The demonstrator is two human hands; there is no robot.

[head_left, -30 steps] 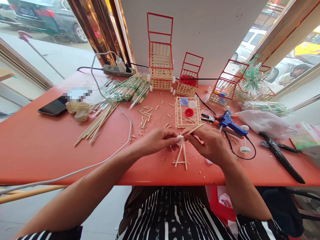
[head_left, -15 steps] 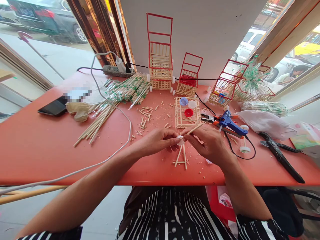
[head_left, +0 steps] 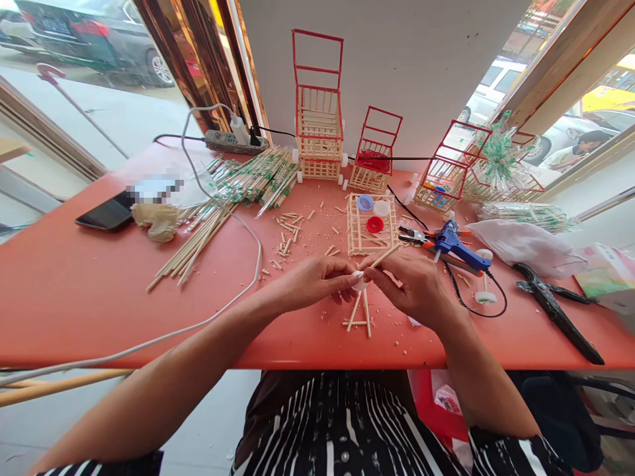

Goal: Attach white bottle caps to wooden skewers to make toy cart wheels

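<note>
Between the fingers of my left hand (head_left: 330, 277) is a small white bottle cap (head_left: 358, 281). A thin wooden stick (head_left: 385, 255) is pinched in my right hand (head_left: 409, 281), its lower end meeting the cap. Whether the stick is fixed to the cap cannot be made out. Below the hands, a few joined sticks (head_left: 367, 314) lie on the red table. Just beyond them stands a small stick-built crate (head_left: 350, 228) with blue, white and red caps on it.
A blue glue gun (head_left: 459, 248) and pliers (head_left: 414, 235) lie to the right, near a black cutter tool (head_left: 555, 311). Stick carts with red frames (head_left: 320, 125) stand at the back. Stick bundles (head_left: 198, 248), a phone (head_left: 104, 211) and a white cable (head_left: 238, 297) are on the left.
Both hands stay almost in place, still on the cap and the stick. The stick's upper end has dipped slightly to the left.
</note>
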